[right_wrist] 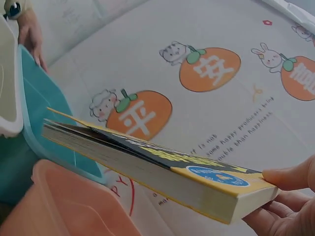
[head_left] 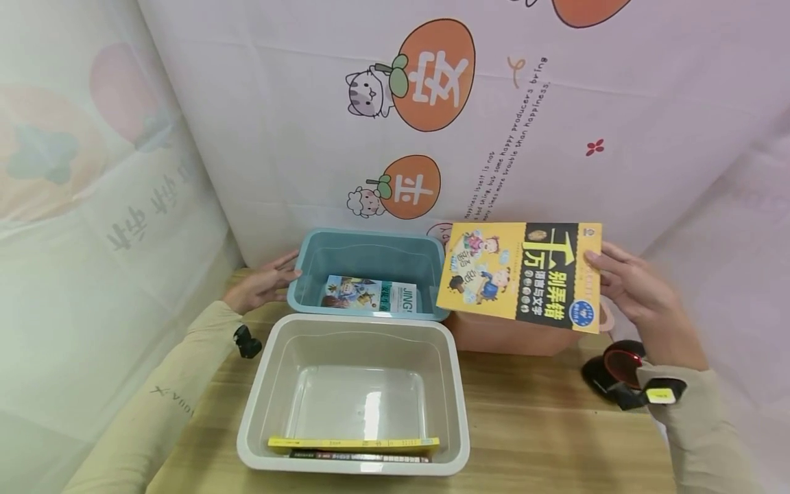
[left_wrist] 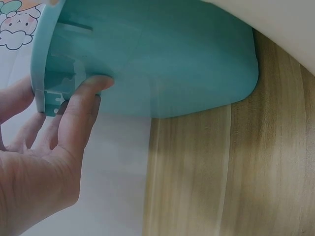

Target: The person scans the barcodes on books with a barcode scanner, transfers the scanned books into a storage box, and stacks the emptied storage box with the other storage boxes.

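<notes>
My right hand grips a thick yellow and black book by its right end, thumb on the cover and fingers underneath. The book is held above a pink bin, hiding most of it. In the right wrist view the book's cover is slightly lifted at the far end. At the left end of a blue bin, my left hand holds the rim. The left wrist view shows those fingers around the rim and against the outer wall. A book lies inside the blue bin.
A light grey bin stands in front of the blue one, with a yellow book and a dark book along its near wall. All bins stand on a wooden table. Printed white cloth hangs behind and at both sides.
</notes>
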Demonstrator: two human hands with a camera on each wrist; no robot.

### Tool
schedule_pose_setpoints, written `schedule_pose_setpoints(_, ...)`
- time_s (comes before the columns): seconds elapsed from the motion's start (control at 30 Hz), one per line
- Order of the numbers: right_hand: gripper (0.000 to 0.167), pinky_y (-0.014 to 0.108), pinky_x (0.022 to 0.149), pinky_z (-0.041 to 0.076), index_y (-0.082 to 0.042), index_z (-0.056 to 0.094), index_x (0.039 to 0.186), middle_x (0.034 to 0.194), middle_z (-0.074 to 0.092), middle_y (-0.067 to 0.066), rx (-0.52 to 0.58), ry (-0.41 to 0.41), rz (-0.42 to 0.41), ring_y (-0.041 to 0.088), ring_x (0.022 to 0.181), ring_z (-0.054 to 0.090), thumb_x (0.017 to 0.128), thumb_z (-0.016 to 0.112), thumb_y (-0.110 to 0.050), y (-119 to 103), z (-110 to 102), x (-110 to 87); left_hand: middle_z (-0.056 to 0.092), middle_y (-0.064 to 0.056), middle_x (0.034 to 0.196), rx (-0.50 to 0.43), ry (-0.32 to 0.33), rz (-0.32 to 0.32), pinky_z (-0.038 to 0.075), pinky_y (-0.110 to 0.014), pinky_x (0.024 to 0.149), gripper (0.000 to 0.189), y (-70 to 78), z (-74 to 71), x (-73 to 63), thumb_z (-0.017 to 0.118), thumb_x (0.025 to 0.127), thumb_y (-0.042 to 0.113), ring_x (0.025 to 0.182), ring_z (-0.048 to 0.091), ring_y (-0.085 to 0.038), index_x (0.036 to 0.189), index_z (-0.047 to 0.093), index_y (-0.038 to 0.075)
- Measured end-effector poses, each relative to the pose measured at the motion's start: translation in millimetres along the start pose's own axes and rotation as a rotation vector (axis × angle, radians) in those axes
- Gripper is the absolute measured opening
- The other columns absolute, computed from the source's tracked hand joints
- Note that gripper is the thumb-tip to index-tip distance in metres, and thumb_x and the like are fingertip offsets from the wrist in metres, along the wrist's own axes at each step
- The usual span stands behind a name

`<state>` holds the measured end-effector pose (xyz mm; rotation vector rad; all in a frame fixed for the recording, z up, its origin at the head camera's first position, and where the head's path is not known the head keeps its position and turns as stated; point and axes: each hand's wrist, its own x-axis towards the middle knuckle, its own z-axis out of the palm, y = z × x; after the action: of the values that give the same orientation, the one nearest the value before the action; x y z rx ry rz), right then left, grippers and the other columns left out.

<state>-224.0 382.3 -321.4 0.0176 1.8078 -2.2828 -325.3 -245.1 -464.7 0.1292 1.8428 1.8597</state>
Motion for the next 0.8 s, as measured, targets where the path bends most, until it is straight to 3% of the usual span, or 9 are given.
schedule_pose_setpoints(0.07, 0.03, 0.028, 0.08, 0.062, -0.024, 0.064, 0.133, 0.112, 0.077, 0.002, 0.023, -0.029, 0.008, 0.016, 0.098, 0.075, 0.11, 0.051, -0.009, 3, 8, 7.8, 0.017, -0.023, 0.172, -0.001, -0.004, 0.002, 0.026, -0.068, 0.123, 0.075, 0.6, 0.5, -0.2, 0.045, 0.113, 0.01, 0.157, 0.021, -0.044, 0.17, -0.002, 0.023)
schedule_pose_setpoints(0.2, 0.062, 0.026, 0.081, 0.061, -0.02, 0.027, 0.166, 0.111, 0.076, -0.002, -0.002, -0.022, 0.036, 0.012, 0.099, 0.074, 0.11, 0.053, -0.012, 9, 27, 25.3, 0.018, -0.023, 0.172, -0.008, -0.014, 0.007, 0.027, -0.068, 0.122, 0.075, 1.1, 0.8, -0.6, 0.045, 0.113, 0.01, 0.157, 0.021, -0.046, 0.17, -0.002, 0.023)
schedule_pose_setpoints(0.3, 0.08, 0.024, 0.082, 0.06, -0.012, 0.004, 0.17, 0.108, 0.076, -0.006, -0.029, 0.012, 0.063, 0.009, 0.099, 0.073, 0.109, 0.056, -0.015, 15, 42, 39.5, 0.018, -0.024, 0.172, -0.002, -0.018, 0.009, 0.031, -0.066, 0.121, 0.075, 0.8, 0.1, -1.0, 0.044, 0.113, 0.011, 0.156, 0.022, -0.046, 0.17, -0.002, 0.023)
schedule_pose_setpoints(0.4, 0.079, 0.025, 0.085, 0.06, -0.013, 0.012, 0.17, 0.112, 0.075, -0.005, -0.044, 0.027, 0.073, 0.009, 0.102, 0.072, 0.108, 0.06, -0.019, 24, 58, 53.2, 0.019, -0.025, 0.171, 0.014, -0.014, 0.008, 0.036, -0.062, 0.119, 0.074, 0.0, -0.8, -2.7, 0.044, 0.113, 0.011, 0.155, 0.023, -0.046, 0.17, -0.002, 0.023)
schedule_pose_setpoints(0.53, 0.07, 0.029, 0.09, 0.061, -0.011, 0.028, 0.167, 0.123, 0.072, -0.003, -0.08, 0.027, 0.053, 0.012, 0.109, 0.071, 0.107, 0.063, -0.022, 39, 76, 69.8, 0.017, -0.024, 0.172, 0.023, -0.025, 0.019, 0.034, -0.063, 0.121, 0.074, 0.0, -0.5, -3.5, 0.043, 0.113, 0.011, 0.155, 0.022, -0.046, 0.17, -0.004, 0.022)
schedule_pose_setpoints(0.8, 0.065, 0.025, 0.086, 0.06, -0.009, 0.017, 0.169, 0.105, 0.072, -0.005, -0.076, -0.024, 0.136, 0.01, 0.096, 0.071, 0.112, 0.049, -0.011, 56, 116, 122.6, 0.015, -0.024, 0.172, 0.01, -0.03, 0.007, 0.03, -0.065, 0.122, 0.074, 3.6, 0.3, -2.1, 0.042, 0.113, 0.01, 0.157, 0.021, -0.045, 0.17, -0.005, 0.021)
